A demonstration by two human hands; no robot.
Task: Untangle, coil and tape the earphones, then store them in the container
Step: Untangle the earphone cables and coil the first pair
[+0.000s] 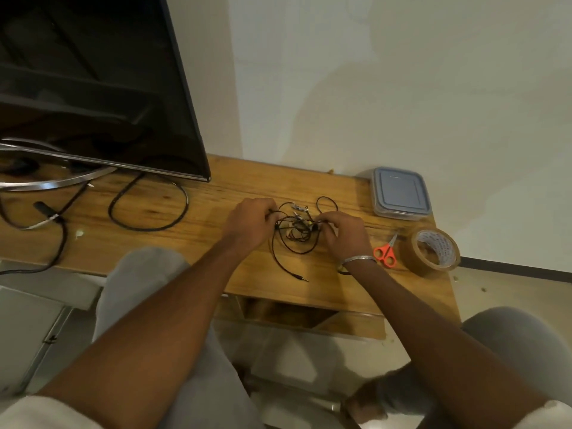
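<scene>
Both hands, left hand (252,222) and right hand (343,232), pinch tangled black earphones (294,230) on the wooden desk (185,243); orange scissors (385,253), brown tape roll (435,252) and lidded plastic container (400,193) lie right.

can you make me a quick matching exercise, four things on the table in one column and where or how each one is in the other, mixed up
Things:
1. earphones
2. scissors
3. tape roll
4. container

Places or states:
A. far right corner of the table, lid on
B. tangled, between both hands
C. near the right edge, resting on its rim
D. flat between the right wrist and the tape, orange handles

Pairs: 1-B, 2-D, 3-C, 4-A
</scene>
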